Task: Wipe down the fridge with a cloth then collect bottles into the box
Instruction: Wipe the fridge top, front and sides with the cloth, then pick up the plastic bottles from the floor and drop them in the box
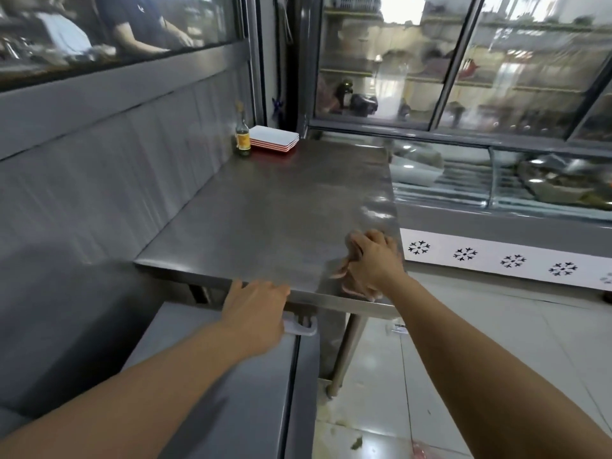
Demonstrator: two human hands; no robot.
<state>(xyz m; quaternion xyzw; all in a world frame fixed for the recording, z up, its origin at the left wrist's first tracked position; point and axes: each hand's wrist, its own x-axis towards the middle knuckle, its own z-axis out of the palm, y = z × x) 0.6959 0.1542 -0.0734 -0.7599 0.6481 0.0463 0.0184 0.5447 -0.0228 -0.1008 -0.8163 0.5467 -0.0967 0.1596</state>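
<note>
Both hands work the near edge of the steel table: the left hand lies flat and relaxed on the rim, likely bracing, while the right hand bunches a pinkish cloth against the near-right corner to wipe. Just below sits the grey fridge. At the far left corner, out of the way, stand stacked trays and 1 bottle. No box is visible.

A bottle stands at the far left corner of the steel table, just left of stacked trays. A display case stands right of the table.
</note>
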